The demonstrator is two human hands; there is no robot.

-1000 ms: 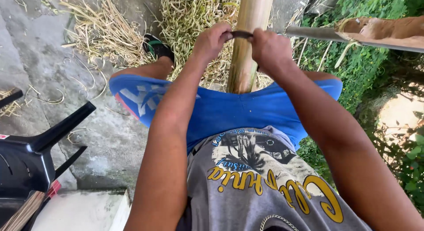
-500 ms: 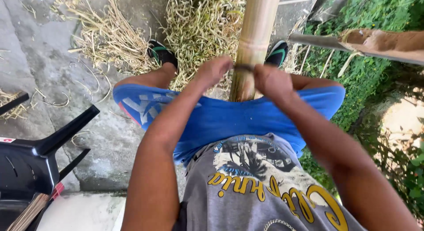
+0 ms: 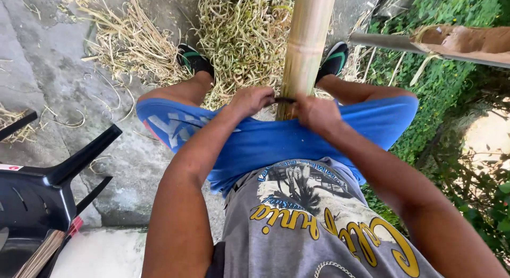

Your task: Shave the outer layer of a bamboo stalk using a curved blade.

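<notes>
Concrete ground [image 3: 64, 81] strewn with dry strips and shavings [image 3: 241, 39], green growth off to the right. Overturned black plastic chair [image 3: 37, 195] at lower left. Thick bamboo pole [image 3: 307, 41] leaning up between the knees, lower end against blue shorts [image 3: 276, 142]. Thin dark blade [image 3: 285, 100] laid crosswise on the pole's near face. Left hand [image 3: 249, 100] closed around one end, right hand [image 3: 317, 112] closed around the other, both fists tight, just either side of the pole. Likely risks: blade edge close to lap and thighs, so a sudden slip off a node could drive it toward the body; uneven pull could twist it out of one fist.
</notes>
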